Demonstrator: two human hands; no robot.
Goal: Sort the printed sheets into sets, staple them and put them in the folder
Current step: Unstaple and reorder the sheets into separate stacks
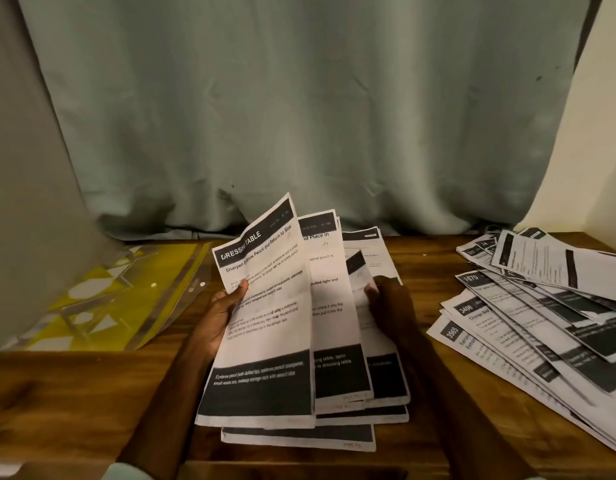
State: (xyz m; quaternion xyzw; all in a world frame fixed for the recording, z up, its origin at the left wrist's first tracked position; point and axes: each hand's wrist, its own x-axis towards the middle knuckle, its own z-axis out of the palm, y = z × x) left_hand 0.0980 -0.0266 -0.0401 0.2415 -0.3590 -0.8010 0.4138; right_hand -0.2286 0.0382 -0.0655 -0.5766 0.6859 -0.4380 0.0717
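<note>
A fan of printed sheets (334, 368) is held upright-tilted over the middle of the wooden counter (92, 393), each page showing a dark header band and a dark footer block. The front sheet (261, 271), headed "DRESSING TABLE", stands furthest left and is peeled slightly away from the pages behind it. The left hand (223, 310) grips this sheet at its left edge, thumb (240, 289) pressed on the printed face and the other fingers behind the paper. The right hand (391, 303) grips the rear pages at their right side, its fingers (373, 289) curled over the paper edge. Whether the lowest sheets rest on the counter cannot be told. To the right, well apart, a spread pile of sheets (541, 323) lies overlapped on the counter, numbered headers visible. To the left lies a yellow and clear plastic folder (119, 299) with snap buttons, flat against the back corner. A pale green curtain (299, 116) hangs behind the counter, and a cream wall (604, 133) rises at the right.
</note>
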